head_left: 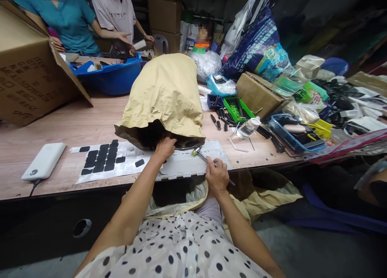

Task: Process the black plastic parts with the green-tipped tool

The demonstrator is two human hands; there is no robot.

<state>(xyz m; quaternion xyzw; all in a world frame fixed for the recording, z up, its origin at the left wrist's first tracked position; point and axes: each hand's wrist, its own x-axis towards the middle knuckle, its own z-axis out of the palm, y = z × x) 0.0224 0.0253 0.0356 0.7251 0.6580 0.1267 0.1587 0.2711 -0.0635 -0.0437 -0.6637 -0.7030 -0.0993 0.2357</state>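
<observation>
My left hand (165, 148) reaches to the dark mouth of a big tan paper sack (169, 88) lying on the table. Most of its fingers are hidden at the opening, so what they hold, if anything, does not show. My right hand (217, 175), at the table's front edge, is wrapped round the handle of a small hammer (196, 151) with a yellowish face. The hammer's head rests over a grey-white board (184, 165). Left of the board lies a white sheet (121, 174) bearing rows of black rounded-square pads (102, 157).
A white power bank (44, 161) with a cable lies left. Behind are an open carton (27, 76) and a blue basin (111, 78). To the right are a green tray (238, 109), a clear bottle (248, 127) and a blue basket (296, 132). Two people stand across the table.
</observation>
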